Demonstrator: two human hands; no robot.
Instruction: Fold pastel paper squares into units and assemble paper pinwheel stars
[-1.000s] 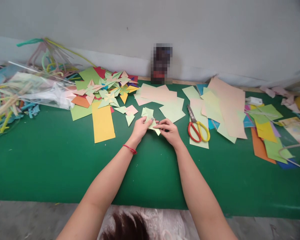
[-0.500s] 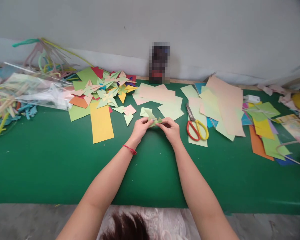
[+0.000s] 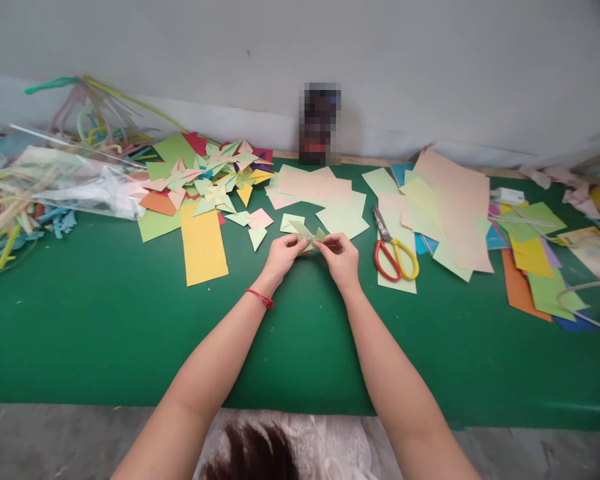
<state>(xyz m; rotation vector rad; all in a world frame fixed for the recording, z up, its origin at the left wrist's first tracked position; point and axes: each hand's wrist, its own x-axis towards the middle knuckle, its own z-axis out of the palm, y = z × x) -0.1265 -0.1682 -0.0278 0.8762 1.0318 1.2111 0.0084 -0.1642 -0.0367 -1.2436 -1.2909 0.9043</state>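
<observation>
Between both hands is a small piece of folded light green paper (image 3: 306,232), held just above the green table. My left hand (image 3: 283,259), with a red cord at the wrist, pinches its left side between thumb and fingers. At the right side, the thumb and fingertips of my right hand (image 3: 342,259) close on the paper. My fingers hide part of the folds. Just behind the left fingers lies a pale green folded piece (image 3: 289,220). Left of it rest more folded pieces in pink and green (image 3: 258,233).
Scissors (image 3: 393,248) with red and yellow handles lie on pale green paper at the right. Loose pastel sheets (image 3: 460,213) spread behind them. Folded paper shapes (image 3: 220,180) pile up at back left, near a yellow sheet (image 3: 204,248). A pixelated upright object (image 3: 320,125) leans on the wall.
The fingers have shifted slightly on the folded green paper, and its right flap now stands up more. Both arms stay almost in place.
</observation>
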